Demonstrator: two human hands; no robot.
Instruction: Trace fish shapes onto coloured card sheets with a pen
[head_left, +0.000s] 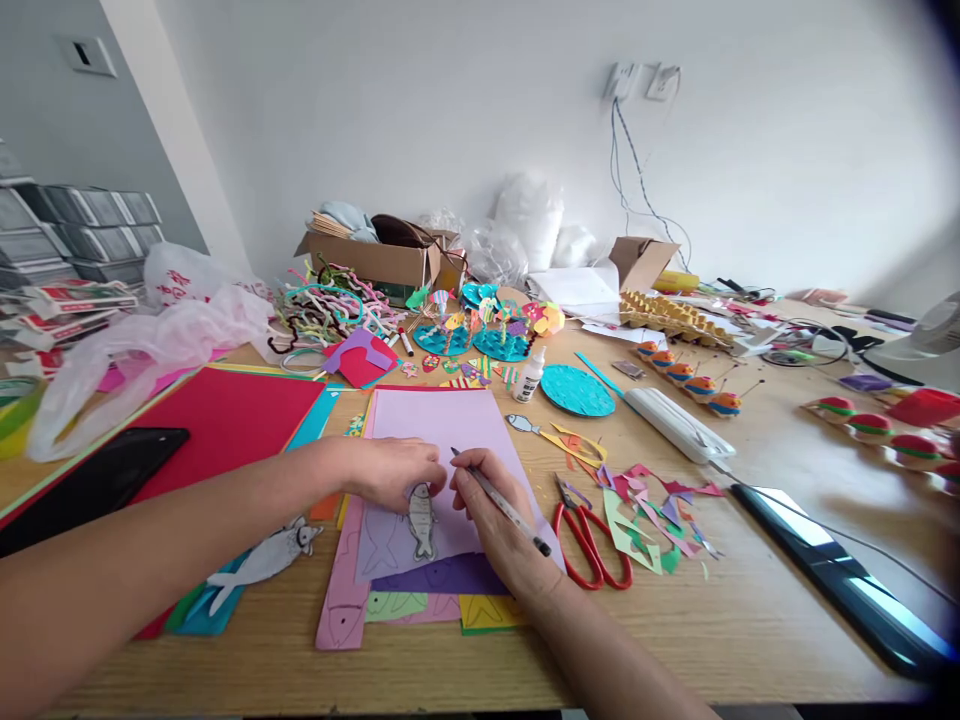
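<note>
My left hand (397, 474), fingers bent and closed, holds a grey-and-white fish cutout (421, 525) down near its head. The cutout lies on a lilac paper sheet (442, 420). A pencilled fish outline (381, 540) shows on that sheet, left of the cutout. My right hand (491, 500) is closed around a slim pen (514, 518); its tip is just above the sheet, close to my left fingertips. Beneath the sheet are purple, pink, green and yellow papers (345, 610) with fish drawings. Red-handled scissors (585, 540) lie right of my right hand.
Paper scraps (645, 520) and a dark phone (840, 570) lie to the right. Behind the sheet stand a glue bottle (530, 378) and a blue disc (577, 389). Left are red paper (240, 410), a black phone (97, 490) and a larger white fish (274, 558).
</note>
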